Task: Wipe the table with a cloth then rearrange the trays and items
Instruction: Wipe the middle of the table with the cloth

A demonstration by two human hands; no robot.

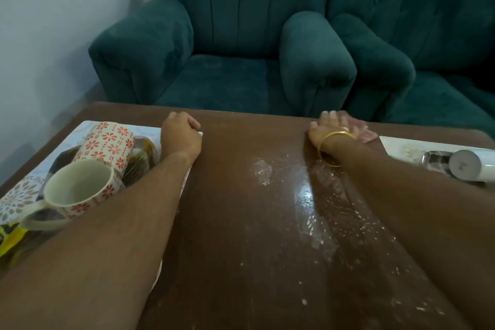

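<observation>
Pink cloth (359, 130) flat at far table (241, 222) edge; patterned tray (24, 190) left, white tray (401, 147) right.

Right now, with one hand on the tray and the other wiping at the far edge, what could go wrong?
1. The left hand grips the corner of the tray holding two mugs; a tug could tip them.
2. The right hand presses the cloth at the table's far edge; white crumbs may be pushed off toward the armchair.
3. The right forearm passes close to the white container lying on its side; it might roll.
</observation>
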